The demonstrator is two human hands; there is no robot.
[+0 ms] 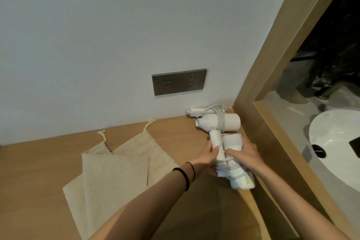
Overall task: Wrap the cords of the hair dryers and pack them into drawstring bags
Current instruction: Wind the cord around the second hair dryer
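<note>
Head view: held the nearer hair dryer at the counter's right edge, left hand and right hand both curled round it, cord looped about its body. Had two drawstring bags lying flat and unfilled just beside. Had the farther hair dryer by the wall, likewise wound. Seemed done with wrapping; packing not yet begun.
</note>
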